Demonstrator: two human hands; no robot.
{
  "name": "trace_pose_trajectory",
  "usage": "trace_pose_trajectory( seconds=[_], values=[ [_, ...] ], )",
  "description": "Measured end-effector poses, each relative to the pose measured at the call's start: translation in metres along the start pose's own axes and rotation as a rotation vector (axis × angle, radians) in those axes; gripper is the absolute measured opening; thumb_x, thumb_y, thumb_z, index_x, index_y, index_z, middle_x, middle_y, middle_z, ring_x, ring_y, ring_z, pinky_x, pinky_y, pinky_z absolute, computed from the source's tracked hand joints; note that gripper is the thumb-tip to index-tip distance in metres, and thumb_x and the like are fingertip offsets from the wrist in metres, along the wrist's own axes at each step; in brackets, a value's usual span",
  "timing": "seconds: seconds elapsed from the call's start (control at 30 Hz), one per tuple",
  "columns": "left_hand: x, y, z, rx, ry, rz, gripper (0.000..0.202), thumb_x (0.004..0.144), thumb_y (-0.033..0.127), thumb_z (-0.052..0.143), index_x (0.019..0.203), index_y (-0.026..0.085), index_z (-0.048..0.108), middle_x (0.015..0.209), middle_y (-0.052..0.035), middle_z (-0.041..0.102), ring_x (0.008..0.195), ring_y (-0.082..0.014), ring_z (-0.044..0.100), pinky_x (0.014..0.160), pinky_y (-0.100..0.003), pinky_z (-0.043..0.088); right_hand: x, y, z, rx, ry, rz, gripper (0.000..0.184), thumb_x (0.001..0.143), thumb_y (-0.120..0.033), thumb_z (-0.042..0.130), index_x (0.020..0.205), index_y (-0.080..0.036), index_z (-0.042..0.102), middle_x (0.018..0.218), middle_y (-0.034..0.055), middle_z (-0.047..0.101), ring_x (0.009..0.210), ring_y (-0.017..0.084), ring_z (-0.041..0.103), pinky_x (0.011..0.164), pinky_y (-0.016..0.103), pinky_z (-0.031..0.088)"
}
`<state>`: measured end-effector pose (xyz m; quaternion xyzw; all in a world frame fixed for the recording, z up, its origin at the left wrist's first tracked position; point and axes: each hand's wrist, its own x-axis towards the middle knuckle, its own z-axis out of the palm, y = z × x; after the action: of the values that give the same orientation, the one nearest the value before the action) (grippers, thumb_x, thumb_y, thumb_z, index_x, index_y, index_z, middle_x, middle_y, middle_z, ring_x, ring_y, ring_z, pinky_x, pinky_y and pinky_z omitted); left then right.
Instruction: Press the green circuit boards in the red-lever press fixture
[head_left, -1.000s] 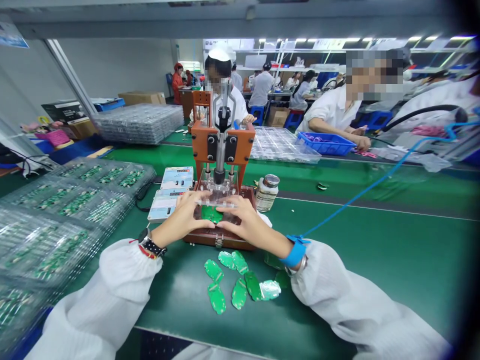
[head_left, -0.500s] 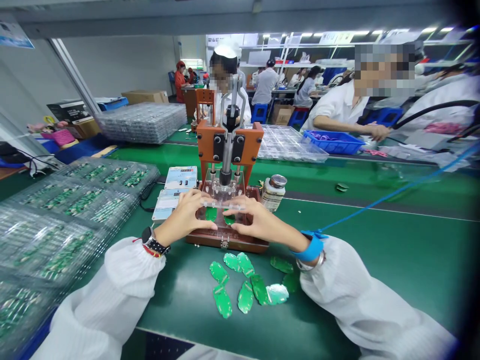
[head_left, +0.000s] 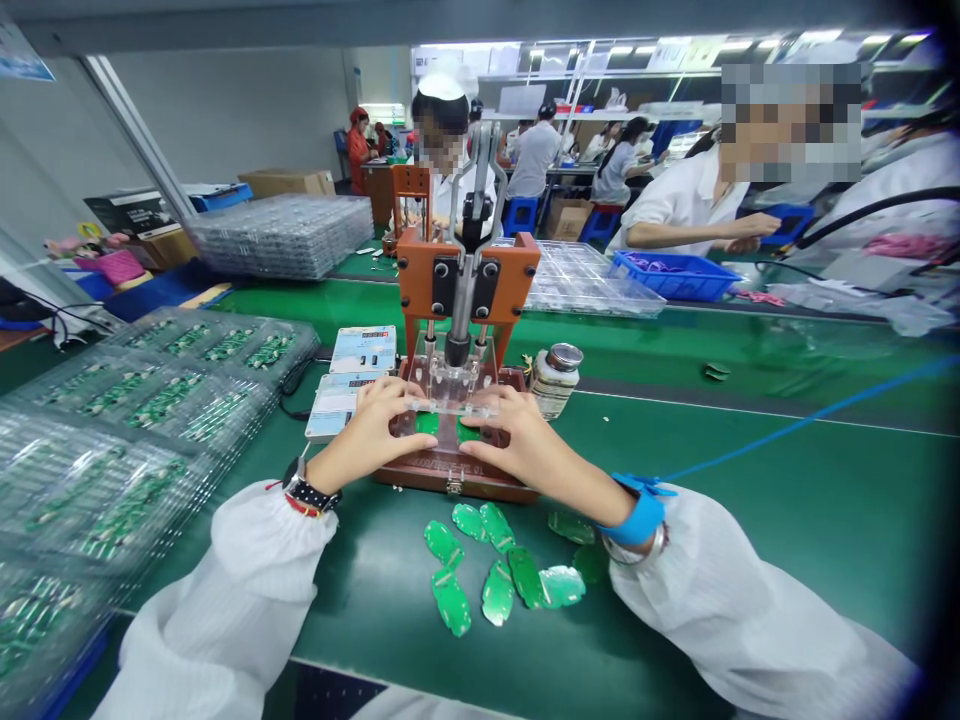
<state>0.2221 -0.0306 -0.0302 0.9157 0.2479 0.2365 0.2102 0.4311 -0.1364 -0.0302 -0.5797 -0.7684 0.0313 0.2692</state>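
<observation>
L hand (head_left: 382,415) is at the L green bd (head_left: 427,424), R hand (head_left: 514,425) at the R green bd (head_left: 469,432). Both bds lie side by side in the brown fixture (head_left: 409,476), under the clear plate (head_left: 450,404) of the orange press (head_left: 420,270); plate looks raised. Each hand: thumb on near side, fingers on far side by the plate's near edge, tips spread apart w/ a bd between; no telling whether either actually pinches its bd.

Step in hand, prob.: seating/aligning the 2 bds in the fixture. Next move, I'd judge, calls for both bds flat & square, then all fingers clear before the plate comes down.

Loose green bds (head_left: 450,602) lie on the tabletop (head_left: 675,570), near side of fixture, some overlapping. Jar (head_left: 555,382) just R of the press, 2 display boxes (head_left: 330,405) to its L; clear trays (head_left: 304,338) w/ more bds farther L.
</observation>
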Motion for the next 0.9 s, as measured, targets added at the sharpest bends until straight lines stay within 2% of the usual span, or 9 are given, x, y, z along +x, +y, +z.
trace_pose_trajectory(
  seconds=[0.13, 0.27, 0.37, 0.43, 0.57, 0.63, 0.73, 0.8, 0.9],
  values=[
    [-0.001, -0.004, 0.001, -0.098, -0.024, 0.03, 0.03, 0.08, 0.033, 0.072, 0.108, 0.026, 0.065, 0.119, -0.0047, 0.062, 0.116, -0.0278, 0.049, 0.101, -0.05, 0.032, -0.002, -0.01, -0.003, -0.084, -0.05, -0.022, 0.017, 0.084, -0.025, 0.07, 0.101, -0.021, 0.071, 0.113, 0.0096, 0.065, 0.115, 0.034, 0.049, 0.088, 0.053, 0.043],
    [-0.003, -0.008, 0.005, -0.184, -0.003, -0.013, 0.045, 0.08, 0.032, 0.072, 0.123, 0.026, 0.058, 0.122, -0.0071, 0.06, 0.12, -0.0275, 0.048, 0.104, -0.05, 0.032, -0.002, -0.011, -0.004, -0.126, -0.053, -0.009, 0.017, 0.084, -0.022, 0.069, 0.101, -0.02, 0.071, 0.11, 0.0109, 0.066, 0.115, 0.036, 0.048, 0.087, 0.056, 0.044],
    [-0.005, -0.01, 0.008, -0.243, 0.018, -0.039, 0.052, 0.08, 0.034, 0.071, 0.129, 0.028, 0.053, 0.13, -0.0073, 0.055, 0.124, -0.0272, 0.046, 0.106, -0.05, 0.031, 0.001, -0.004, -0.021, -0.019, -0.042, -0.033, 0.013, 0.082, -0.016, 0.068, 0.094, -0.021, 0.072, 0.111, 0.008, 0.067, 0.11, 0.032, 0.056, 0.089, 0.053, 0.047],
    [-0.006, -0.011, 0.01, -0.293, 0.028, -0.033, 0.053, 0.081, 0.035, 0.069, 0.131, 0.027, 0.051, 0.131, -0.0075, 0.056, 0.123, -0.0261, 0.047, 0.105, -0.048, 0.032, 0.01, 0.002, -0.044, 0.098, 0.122, -0.016, 0.019, 0.082, -0.006, 0.061, 0.088, -0.02, 0.072, 0.103, 0.0059, 0.07, 0.099, 0.026, 0.063, 0.088, 0.047, 0.051],
    [-0.007, -0.013, 0.012, -0.293, 0.039, -0.025, 0.057, 0.081, 0.035, 0.069, 0.134, 0.025, 0.048, 0.125, -0.0079, 0.059, 0.12, -0.0257, 0.049, 0.105, -0.048, 0.034, 0.052, 0.001, -0.099, 0.327, 0.734, 0.11, 0.026, 0.081, 0.002, 0.052, 0.086, -0.014, 0.071, 0.087, 0.0038, 0.072, 0.086, 0.016, 0.066, 0.082, 0.032, 0.052],
    [-0.006, -0.012, 0.011, -0.247, 0.046, -0.017, 0.056, 0.081, 0.034, 0.069, 0.133, 0.026, 0.049, 0.127, -0.0075, 0.057, 0.123, -0.0264, 0.047, 0.106, -0.049, 0.032, 0.085, -0.005, -0.122, 0.49, 0.814, 0.154, 0.023, 0.085, 0.0, 0.048, 0.094, -0.007, 0.068, 0.087, 0.0037, 0.071, 0.084, 0.012, 0.065, 0.078, 0.026, 0.05],
    [-0.006, -0.009, 0.009, -0.162, 0.048, 0.01, 0.053, 0.082, 0.031, 0.068, 0.131, 0.027, 0.051, 0.13, -0.0075, 0.054, 0.124, -0.0271, 0.044, 0.107, -0.049, 0.029, 0.134, -0.02, -0.141, 0.668, 0.607, 0.229, 0.026, 0.095, -0.017, 0.041, 0.105, 0.001, 0.057, 0.088, 0.0064, 0.069, 0.077, 0.009, 0.065, 0.069, 0.021, 0.048],
    [-0.005, -0.007, 0.007, -0.105, 0.053, 0.022, 0.053, 0.082, 0.03, 0.068, 0.132, 0.027, 0.051, 0.131, -0.0085, 0.054, 0.124, -0.0279, 0.043, 0.107, -0.05, 0.028, 0.159, -0.033, -0.145, 0.751, 0.382, 0.27, 0.036, 0.1, -0.029, 0.032, 0.097, 0.0, 0.054, 0.083, 0.0058, 0.067, 0.074, 0.011, 0.066, 0.068, 0.023, 0.049],
    [-0.005, -0.006, 0.005, -0.077, 0.027, 0.029, 0.054, 0.082, 0.03, 0.067, 0.134, 0.027, 0.049, 0.132, -0.0089, 0.053, 0.125, -0.0295, 0.04, 0.107, -0.051, 0.026, 0.178, -0.047, -0.143, 0.836, 0.148, 0.31, 0.043, 0.103, -0.027, 0.017, 0.08, -0.011, 0.049, 0.072, -0.0013, 0.065, 0.067, 0.007, 0.065, 0.066, 0.021, 0.05]
  ],
)
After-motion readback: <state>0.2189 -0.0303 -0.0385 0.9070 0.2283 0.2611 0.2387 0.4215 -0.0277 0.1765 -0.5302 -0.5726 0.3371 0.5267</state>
